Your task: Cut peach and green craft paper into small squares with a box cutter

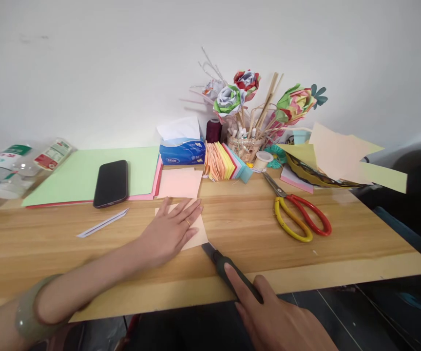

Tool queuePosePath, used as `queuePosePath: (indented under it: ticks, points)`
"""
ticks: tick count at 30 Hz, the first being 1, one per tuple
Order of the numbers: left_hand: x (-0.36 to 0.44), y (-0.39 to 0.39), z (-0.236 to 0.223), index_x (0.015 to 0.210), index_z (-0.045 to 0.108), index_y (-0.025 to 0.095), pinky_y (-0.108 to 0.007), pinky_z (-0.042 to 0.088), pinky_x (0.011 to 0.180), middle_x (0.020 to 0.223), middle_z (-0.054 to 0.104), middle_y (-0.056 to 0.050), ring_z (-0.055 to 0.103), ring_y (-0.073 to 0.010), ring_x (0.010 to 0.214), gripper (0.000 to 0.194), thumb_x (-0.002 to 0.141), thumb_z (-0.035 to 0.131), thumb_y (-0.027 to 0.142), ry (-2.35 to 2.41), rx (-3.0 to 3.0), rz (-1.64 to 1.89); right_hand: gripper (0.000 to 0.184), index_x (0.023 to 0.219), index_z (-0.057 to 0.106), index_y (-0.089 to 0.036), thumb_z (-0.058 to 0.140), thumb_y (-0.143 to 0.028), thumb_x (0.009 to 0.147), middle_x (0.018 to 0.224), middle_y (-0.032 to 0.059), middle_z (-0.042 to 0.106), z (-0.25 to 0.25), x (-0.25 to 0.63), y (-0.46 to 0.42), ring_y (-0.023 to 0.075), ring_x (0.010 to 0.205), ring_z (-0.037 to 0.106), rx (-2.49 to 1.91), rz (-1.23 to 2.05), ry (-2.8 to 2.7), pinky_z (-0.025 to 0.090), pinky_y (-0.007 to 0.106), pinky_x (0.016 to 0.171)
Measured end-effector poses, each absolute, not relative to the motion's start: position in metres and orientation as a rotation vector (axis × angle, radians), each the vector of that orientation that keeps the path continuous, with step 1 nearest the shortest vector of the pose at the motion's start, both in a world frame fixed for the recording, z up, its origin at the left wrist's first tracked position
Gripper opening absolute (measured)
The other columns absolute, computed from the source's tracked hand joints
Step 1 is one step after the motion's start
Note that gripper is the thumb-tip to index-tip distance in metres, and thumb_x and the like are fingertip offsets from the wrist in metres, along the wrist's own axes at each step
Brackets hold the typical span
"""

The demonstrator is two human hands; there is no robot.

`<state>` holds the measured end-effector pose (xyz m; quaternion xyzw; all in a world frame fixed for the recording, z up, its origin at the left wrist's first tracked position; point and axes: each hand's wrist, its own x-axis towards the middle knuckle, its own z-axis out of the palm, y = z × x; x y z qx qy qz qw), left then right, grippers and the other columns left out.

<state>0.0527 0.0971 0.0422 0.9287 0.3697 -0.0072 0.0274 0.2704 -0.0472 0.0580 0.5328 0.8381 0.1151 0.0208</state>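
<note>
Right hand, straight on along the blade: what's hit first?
Cutter leading, the right hand would likely first meet the near-right corner of the pale sheet; the blade seems about there, contact unclear. The left hand lies beyond.

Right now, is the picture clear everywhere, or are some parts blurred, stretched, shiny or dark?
Head view, middle: the knife looks fairly sharp; head view, left edge: the bottles look blurred and stretched; head view, lower left: the bracelet has a shiny spot; head view, bottom: the floor is dark.
</note>
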Motion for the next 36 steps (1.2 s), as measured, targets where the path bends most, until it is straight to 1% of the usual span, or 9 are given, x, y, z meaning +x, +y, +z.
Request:
queuePosePath:
  ticks: [1,3,6,10,15,21,28,31,36]
  points:
    - [0.053,0.097,0.042,0.144,0.02,0.02,-0.062,0.012,0.107,0.151,0.018,-0.005,0.014,-0.0276,0.139,0.051,0.098,0.014,0.042,1.172,2.874,-0.033,0.056,0.131,0.042,-0.02,0.054,-0.02,0.076,0.075,-0.0014,0.061,0.059,0.27,-0.046,0.0093,0.029,0.05,1.655,0.337,2.601,0.017,0.025,0.028]
    - [0.052,0.096,0.042,0.144,0.019,0.022,-0.063,0.015,0.105,0.151,0.019,-0.007,0.015,-0.0291,0.138,0.051,0.098,0.015,0.043,1.205,2.873,-0.045,0.057,0.132,0.04,-0.02,0.054,-0.02,0.077,0.076,-0.0007,0.062,0.06,0.27,-0.045,0.0079,0.03,0.049,1.664,0.3,2.611,0.016,0.025,0.029]
    - [0.051,0.096,0.041,0.145,0.018,0.019,-0.055,0.019,0.107,0.151,0.019,-0.009,0.017,-0.0257,0.139,0.053,0.098,0.014,0.044,1.182,2.864,-0.052,0.059,0.133,0.039,-0.021,0.054,-0.018,0.076,0.077,0.0001,0.062,0.061,0.27,-0.044,0.0071,0.031,0.05,1.676,0.258,2.599,0.016,0.024,0.031]
    - [0.05,0.097,0.039,0.145,0.017,0.012,-0.05,0.017,0.11,0.15,0.021,-0.009,0.016,-0.0224,0.139,0.057,0.098,0.013,0.045,1.186,2.855,-0.027,0.064,0.135,0.037,-0.019,0.053,-0.015,0.073,0.077,0.0011,0.062,0.061,0.27,-0.043,0.0095,0.034,0.053,1.653,0.22,2.587,0.016,0.025,0.033]
    - [0.05,0.097,0.037,0.144,0.019,0.011,-0.046,0.017,0.111,0.149,0.023,-0.009,0.017,-0.0214,0.139,0.059,0.098,0.014,0.046,1.189,2.854,0.021,0.071,0.137,0.033,-0.016,0.052,-0.01,0.07,0.084,0.0052,0.063,0.062,0.267,-0.035,0.0131,0.041,0.058,1.633,0.184,2.557,0.024,0.024,0.034]
    - [0.05,0.097,0.039,0.144,0.016,0.007,-0.045,0.017,0.111,0.15,0.019,-0.012,0.015,-0.0213,0.139,0.061,0.097,0.012,0.046,1.192,2.828,-0.023,0.072,0.141,0.029,-0.021,0.05,-0.009,0.072,0.09,0.007,0.065,0.068,0.265,-0.031,0.0138,0.045,0.06,1.634,0.134,2.483,0.033,0.022,0.038]
    - [0.051,0.098,0.038,0.143,0.019,0.005,-0.042,0.02,0.111,0.149,0.021,-0.015,0.017,-0.0219,0.138,0.064,0.097,0.01,0.048,1.202,2.825,-0.006,0.072,0.141,0.032,-0.019,0.051,-0.009,0.072,0.091,0.0103,0.065,0.074,0.259,-0.021,0.0186,0.046,0.062,1.611,0.098,2.406,0.043,0.027,0.039]
    - [0.051,0.098,0.039,0.143,0.02,0.004,-0.043,0.02,0.111,0.149,0.022,-0.015,0.017,-0.0226,0.138,0.064,0.097,0.01,0.047,1.195,2.825,-0.014,0.069,0.142,0.03,-0.021,0.051,-0.012,0.077,0.09,0.0089,0.065,0.074,0.258,-0.016,0.0197,0.048,0.063,1.619,0.07,2.368,0.046,0.029,0.041]
    - [0.051,0.098,0.039,0.143,0.017,0.004,-0.043,0.019,0.111,0.149,0.021,-0.015,0.016,-0.0226,0.138,0.064,0.097,0.01,0.048,1.191,2.818,-0.026,0.061,0.142,0.029,-0.024,0.049,-0.019,0.085,0.101,0.0101,0.064,0.075,0.256,-0.008,0.0191,0.052,0.064,1.655,0.081,2.351,0.048,0.03,0.043]
